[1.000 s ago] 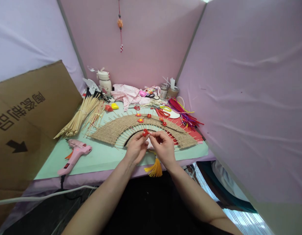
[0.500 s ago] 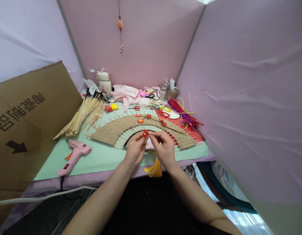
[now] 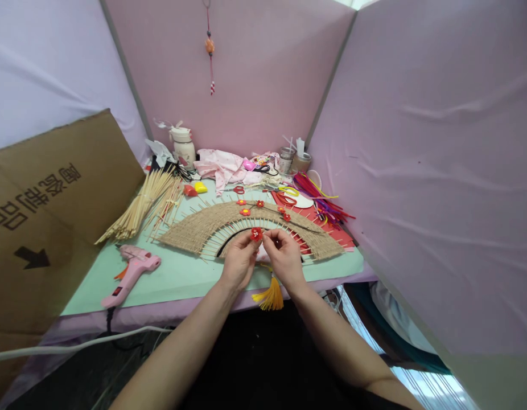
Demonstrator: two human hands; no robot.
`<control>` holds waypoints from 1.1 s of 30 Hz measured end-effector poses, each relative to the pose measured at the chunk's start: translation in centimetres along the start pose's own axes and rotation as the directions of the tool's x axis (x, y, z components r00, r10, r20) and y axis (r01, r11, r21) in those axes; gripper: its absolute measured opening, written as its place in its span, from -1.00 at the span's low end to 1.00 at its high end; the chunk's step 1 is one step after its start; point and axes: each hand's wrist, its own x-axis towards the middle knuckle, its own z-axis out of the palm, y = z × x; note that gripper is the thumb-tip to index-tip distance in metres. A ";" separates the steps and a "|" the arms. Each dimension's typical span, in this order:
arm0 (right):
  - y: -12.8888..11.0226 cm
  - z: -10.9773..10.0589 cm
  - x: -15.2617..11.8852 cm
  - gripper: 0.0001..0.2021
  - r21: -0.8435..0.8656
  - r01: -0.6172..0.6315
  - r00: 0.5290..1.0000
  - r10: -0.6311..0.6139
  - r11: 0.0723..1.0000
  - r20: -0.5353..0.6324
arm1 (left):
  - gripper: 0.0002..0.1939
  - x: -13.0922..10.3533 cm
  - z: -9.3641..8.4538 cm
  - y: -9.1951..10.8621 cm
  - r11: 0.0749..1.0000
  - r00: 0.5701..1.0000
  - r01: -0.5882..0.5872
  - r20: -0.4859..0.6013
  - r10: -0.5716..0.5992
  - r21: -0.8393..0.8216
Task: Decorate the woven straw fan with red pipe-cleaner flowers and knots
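A small red flower (image 3: pixel 256 234) is pinched between the fingertips of my left hand (image 3: pixel 238 259). My right hand (image 3: pixel 284 256) is closed, its thumb and forefinger pressed together at the flower's right edge; whatever is between them is too small to make out. Both hands are over the lower middle of a fan (image 3: pixel 189 230) of woven twine on thin sticks. Several red and orange flowers (image 3: pixel 245 212) and a dark twig lie on the fan's upper part. A yellow tassel (image 3: pixel 270 293) hangs below, between my wrists.
A pink glue gun (image 3: pixel 133 270) lies at the left, near bundled sticks (image 3: pixel 138 208) and a cardboard sheet (image 3: pixel 54 228). Behind the fan are scissors (image 3: pixel 288 198), pink cloth (image 3: pixel 221 166), a bottle (image 3: pixel 184 149), cups (image 3: pixel 301 162) and coloured fuzzy stems (image 3: pixel 321 196).
The red flower has turned so that its face shows more fully, with a pale centre. My right fingers have shifted slightly; both hands remain in nearly the same place.
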 end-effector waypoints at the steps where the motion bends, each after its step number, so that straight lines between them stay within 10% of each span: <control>1: 0.2 0.1 0.1 -0.86 0.047 -0.026 1.000 0.026 0.999 0.009 | -0.77 0.0 0.0 -0.1 1.000 1.000 -0.005 0.015 0.005 0.000; 23: 1.7 1.6 0.2 -0.84 0.231 -0.309 0.951 0.305 0.923 0.054 | -0.90 0.7 -1.4 -1.8 0.885 0.924 -0.344 -0.053 0.378 0.315; 33: 0.5 1.6 0.5 -0.80 0.547 -0.491 0.871 0.396 0.678 0.290 | -0.86 0.8 -1.7 -1.5 0.877 0.938 -0.308 -0.035 0.344 0.368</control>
